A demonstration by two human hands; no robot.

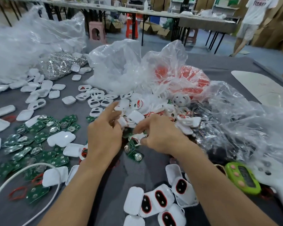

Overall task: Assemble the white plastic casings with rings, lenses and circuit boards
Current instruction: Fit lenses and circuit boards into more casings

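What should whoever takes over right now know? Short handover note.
Left hand: over the parts pile, fingers in it; grip unclear.
Right hand: pinches a white casing with a red ring.
Circuit boards spread left; open casing frames behind the hands; loose red rings near left.
Done: about four assembled units near front.
To do: most of the pile.

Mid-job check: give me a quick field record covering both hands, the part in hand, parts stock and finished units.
left hand: at the casing pile, index finger out; grip unclear
right hand: pinches a white casing with a red ring
circuit boards: green, spread on the left
red rings: loose, near left
finished units: clustered between the forearms
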